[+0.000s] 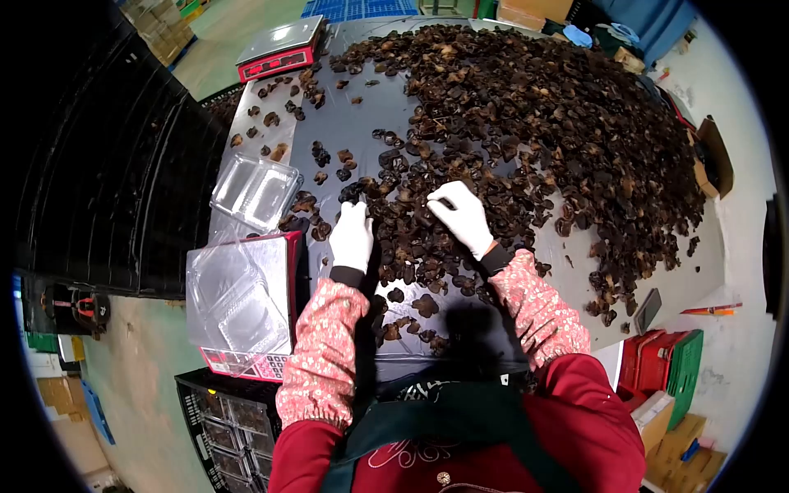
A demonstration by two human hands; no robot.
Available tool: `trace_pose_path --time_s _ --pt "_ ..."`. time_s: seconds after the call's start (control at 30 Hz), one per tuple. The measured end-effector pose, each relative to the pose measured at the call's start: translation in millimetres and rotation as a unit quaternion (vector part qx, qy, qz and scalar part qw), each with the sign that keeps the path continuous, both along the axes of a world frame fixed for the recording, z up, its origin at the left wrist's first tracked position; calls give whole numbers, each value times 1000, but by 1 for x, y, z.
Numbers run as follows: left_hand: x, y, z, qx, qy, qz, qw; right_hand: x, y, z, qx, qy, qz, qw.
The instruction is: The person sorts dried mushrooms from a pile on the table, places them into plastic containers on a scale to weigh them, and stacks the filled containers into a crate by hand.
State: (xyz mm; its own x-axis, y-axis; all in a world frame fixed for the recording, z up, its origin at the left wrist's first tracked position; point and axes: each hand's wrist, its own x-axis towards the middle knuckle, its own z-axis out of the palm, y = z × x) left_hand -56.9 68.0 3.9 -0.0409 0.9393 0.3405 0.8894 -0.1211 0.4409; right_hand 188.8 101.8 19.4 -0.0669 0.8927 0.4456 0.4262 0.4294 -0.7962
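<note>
A large heap of dark, curled dried wood ear mushrooms spreads over the table, thinning out towards me. My left hand, in a white glove, is closed at the near left edge of the heap, with a blackish wood ear mushroom at its fingertips. My right hand, also gloved in white, hangs over the pile with thumb and fingers drawn together. Whatever lies between those fingers is hidden. Left of my left hand, a clear plastic tray lies among loose pieces.
A red scale at near left carries another clear plastic container. A second red scale stands at the far left corner. Black stacked crates rise at left. A phone-like dark object lies near the right edge, above red crates.
</note>
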Motion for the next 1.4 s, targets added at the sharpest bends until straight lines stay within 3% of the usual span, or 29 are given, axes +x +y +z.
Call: trace_pose_path --time_s 0.03,0.07,0.1,0.17,0.23,0.3,0.33,0.43,0.47,0.5,0.53,0.57,0.6,0.63,0.67,0.77,0.93,1.0,1.03,1.07,1.1,1.13,1.2,1.23,1.3,1.37,1.4 --pt "-1 -10 1 26 -19 -6 999 1 -3 13 -41 71 -5 997" --pt "-3 -22 2 59 -60 3 996 4 -13 26 -227 268 26 936" --pt "-6 -33 9 92 -102 15 990 2 -19 35 -225 264 24 938" --pt "-20 -66 37 115 -158 14 981 -7 -27 46 -328 409 75 848" --pt "-48 -105 71 54 -276 36 959 -33 -38 57 -358 431 140 817" --pt "-90 -144 90 46 -267 108 957 -74 -52 76 -384 438 181 792" --pt "-113 -161 103 81 -217 127 965 -99 -56 76 -334 394 223 827" --pt "-172 -196 133 149 -130 156 968 -173 -88 123 -428 340 281 789" --pt "-192 -204 129 122 -113 170 971 -202 -98 129 -429 311 291 796" --pt "-210 -211 123 96 -95 181 974 -234 -100 115 -278 247 332 867" --pt "-225 -214 113 105 -24 166 980 -264 -107 107 -228 220 355 880" --pt "-228 -217 109 95 9 176 980 -271 -118 144 -411 166 384 810" --pt "-231 -219 102 75 29 178 981 -302 -126 120 -189 67 346 916" --pt "-235 -222 93 56 50 181 981 -328 -128 95 -26 -7 318 948" --pt "-239 -223 84 49 41 178 982 -344 -131 81 71 -74 298 949" --pt "-234 -224 78 5 23 161 987 -352 -139 76 189 -211 274 919" --pt "-232 -224 83 -16 118 174 977 -310 -133 80 125 -174 375 902" --pt "-221 -223 91 62 114 187 974 -254 -116 91 208 -128 265 933" --pt "-209 -220 95 105 79 191 973 -221 -103 108 170 -220 191 942" --pt "-190 -216 101 138 23 173 975 -182 -79 95 193 -167 142 956" --pt "-168 -209 106 153 -21 124 980 -140 -56 77 201 -190 78 958" --pt "-141 -203 104 133 -106 79 982 -98 -42 60 134 -188 5 973" --pt "-90 -181 88 83 -165 -15 983 -21 -22 7 -7 -281 -116 953" --pt "-68 -164 73 76 -143 -58 985 5 -14 -11 -97 -256 -84 958" --pt "-22 -130 48 11 -169 -74 983 5 -24 -8 -97 -298 -34 949" --pt "5 -90 11 -23 -89 -75 993 -17 -39 -2 -63 -385 31 920" --pt "17 -74 12 -91 -109 -64 988 -26 -47 5 -50 -417 46 906"
